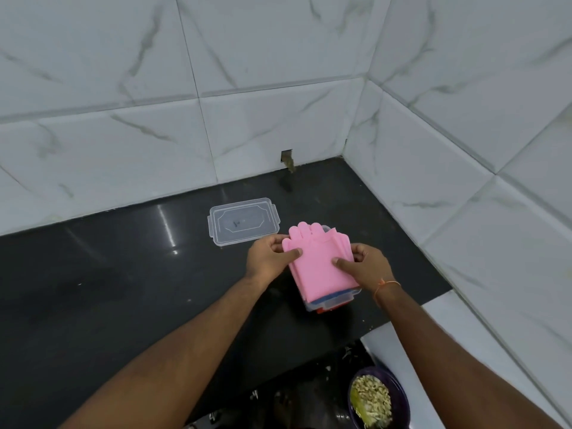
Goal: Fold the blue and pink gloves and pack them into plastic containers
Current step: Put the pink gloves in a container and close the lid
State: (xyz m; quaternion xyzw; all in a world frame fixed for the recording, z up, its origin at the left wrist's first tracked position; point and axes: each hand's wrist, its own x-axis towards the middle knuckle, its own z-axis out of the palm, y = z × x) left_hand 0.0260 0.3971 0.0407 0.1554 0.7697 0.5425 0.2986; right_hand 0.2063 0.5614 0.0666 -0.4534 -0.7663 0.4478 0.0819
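The folded pink gloves sit on top of a clear plastic container on the black table, with something blue just showing beneath them. My left hand pinches their left edge, thumb on top. My right hand grips the right edge the same way. The container's clear lid lies flat just behind, near the tiled wall.
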